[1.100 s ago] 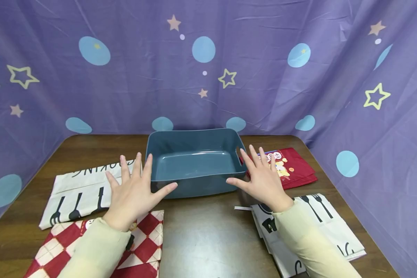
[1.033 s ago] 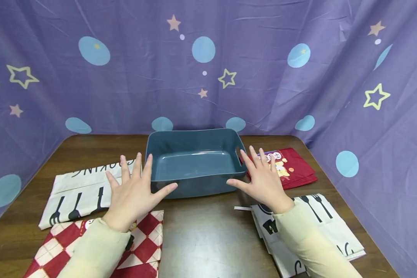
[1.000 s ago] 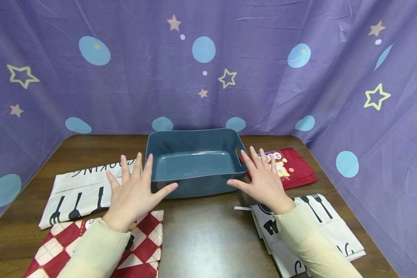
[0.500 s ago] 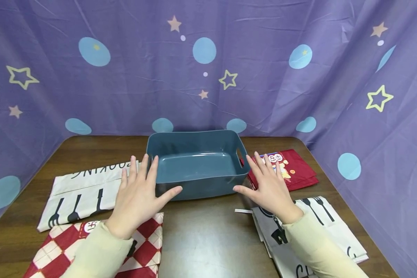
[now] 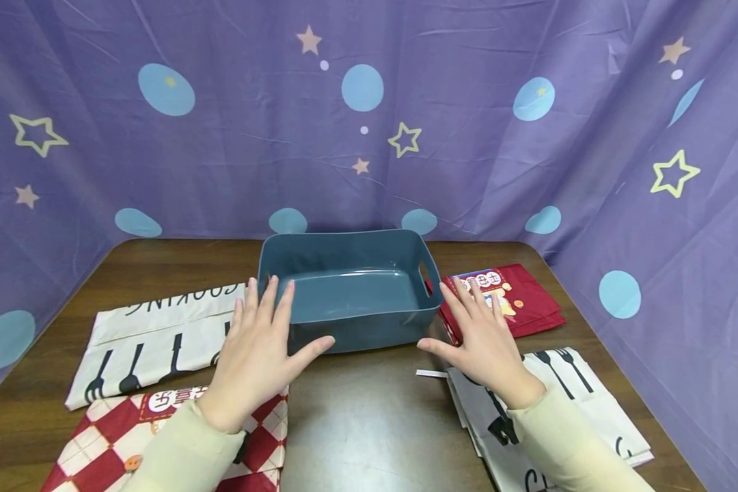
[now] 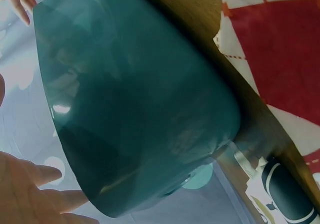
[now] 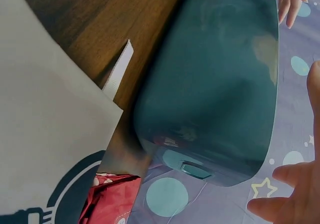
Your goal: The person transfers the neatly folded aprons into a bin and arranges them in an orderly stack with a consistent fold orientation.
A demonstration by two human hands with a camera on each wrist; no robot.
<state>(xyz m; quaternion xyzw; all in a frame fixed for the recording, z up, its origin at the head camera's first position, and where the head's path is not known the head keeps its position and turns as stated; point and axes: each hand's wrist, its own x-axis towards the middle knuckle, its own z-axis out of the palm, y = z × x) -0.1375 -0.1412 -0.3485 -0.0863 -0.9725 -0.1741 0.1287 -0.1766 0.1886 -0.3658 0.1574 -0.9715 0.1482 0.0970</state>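
Observation:
A dark teal plastic bin (image 5: 357, 331) with handle cutouts stands at the middle of the table's far half, with nothing in it. My left hand (image 5: 255, 355) hovers palm down before its near left corner, fingers spread and holding nothing. Before the near right corner is my right hand (image 5: 486, 345), likewise spread and holding nothing. The left wrist view shows the bin's outer wall (image 6: 140, 93) beside my left fingers (image 6: 45, 174). In the right wrist view, my right fingers (image 7: 270, 209) appear apart from the bin's wall (image 7: 220, 93).
Folded cloths lie around: a white COOKING one (image 5: 141, 342) at left, a red-and-white checked one (image 5: 98, 444) nearer, a red one (image 5: 531, 301) right of the bin, and a white cutlery-printed one (image 5: 590, 403) at near right. A purple curtain (image 5: 369, 184) hangs behind the wooden table (image 5: 369, 424).
Both spread hands have shifted to the right, the left one more than the right, and slightly nearer the camera. The bin and the cloths have stayed in place.

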